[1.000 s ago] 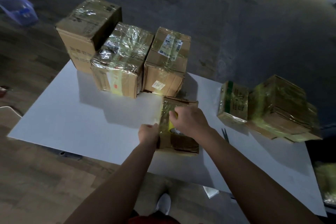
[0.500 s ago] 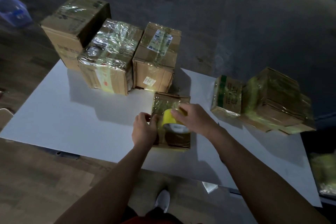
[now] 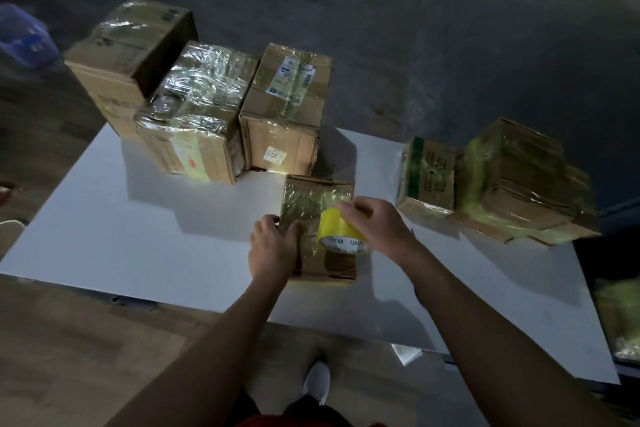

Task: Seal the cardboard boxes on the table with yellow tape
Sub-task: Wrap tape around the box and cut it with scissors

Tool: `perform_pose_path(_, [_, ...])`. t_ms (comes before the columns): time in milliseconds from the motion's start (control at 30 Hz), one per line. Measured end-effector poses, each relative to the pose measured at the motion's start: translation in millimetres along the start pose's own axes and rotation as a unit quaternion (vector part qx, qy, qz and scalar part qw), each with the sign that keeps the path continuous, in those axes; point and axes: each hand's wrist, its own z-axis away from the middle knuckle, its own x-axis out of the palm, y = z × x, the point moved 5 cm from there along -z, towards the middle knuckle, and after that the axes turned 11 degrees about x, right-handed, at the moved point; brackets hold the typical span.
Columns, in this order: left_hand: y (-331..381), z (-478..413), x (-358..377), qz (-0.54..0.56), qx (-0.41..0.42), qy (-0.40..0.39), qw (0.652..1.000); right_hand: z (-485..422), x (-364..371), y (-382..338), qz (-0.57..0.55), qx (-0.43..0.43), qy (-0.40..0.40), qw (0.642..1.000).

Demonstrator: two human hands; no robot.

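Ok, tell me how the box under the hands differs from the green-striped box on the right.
The near box is gripped at its left edge by the left hand, while the right hand holds the yellow tape roll on top; the green-striped box sits untouched. The green-striped box carries a green band and dark print; the near box's top shows neither. Both are cardboard under glossy tape.

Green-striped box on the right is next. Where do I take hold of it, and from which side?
Probably from above and the left. The green-striped box stands with the wrapped stack close beside its right side, so that side looks blocked; its left face and top are free. Set the grip across the near and far faces, near the top.
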Motion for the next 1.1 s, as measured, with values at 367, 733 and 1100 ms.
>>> perform_pose_path(367, [37, 14, -6, -0.133, 0.280, 0.036, 0.950, -2, -10, -7, 0.162, -0.053, 0.071, 0.983])
perform_pose_path(733, [35, 36, 31, -0.303, 0.365, -0.173, 0.863, 7, -22, 16, 0.016, -0.014, 0.016, 1.000])
perform_pose_path(1100, [33, 34, 33, -0.318, 0.378, -0.191, 0.848, 4, -30, 55, 0.152, -0.061, 0.128, 0.978])
